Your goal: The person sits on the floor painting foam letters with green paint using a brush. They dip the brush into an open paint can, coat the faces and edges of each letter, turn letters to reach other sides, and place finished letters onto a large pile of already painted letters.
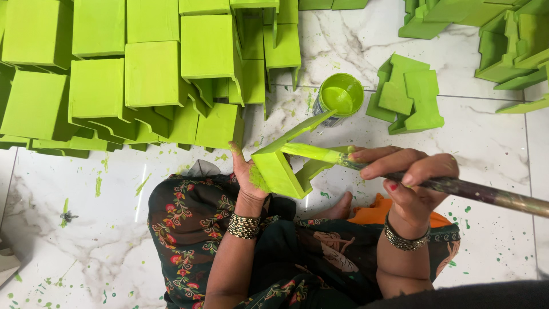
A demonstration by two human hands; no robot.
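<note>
I see my left hand (247, 174) gripping a green wooden piece (280, 166) tilted up just below the paint can (341, 96), exposing its face. My right hand (412, 174) pinches a brush (452, 186), its bristles touching the piece.

Stacked green blocks (148, 74) and a paint pot (341, 96) on marble floor (103, 229).

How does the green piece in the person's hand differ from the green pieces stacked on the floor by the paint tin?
The held piece is lifted and tilted in the left hand, with the brush on it; the stacked pieces lie untouched on the floor. The stacked ones look darker green. Both are similar stepped shapes.
</note>
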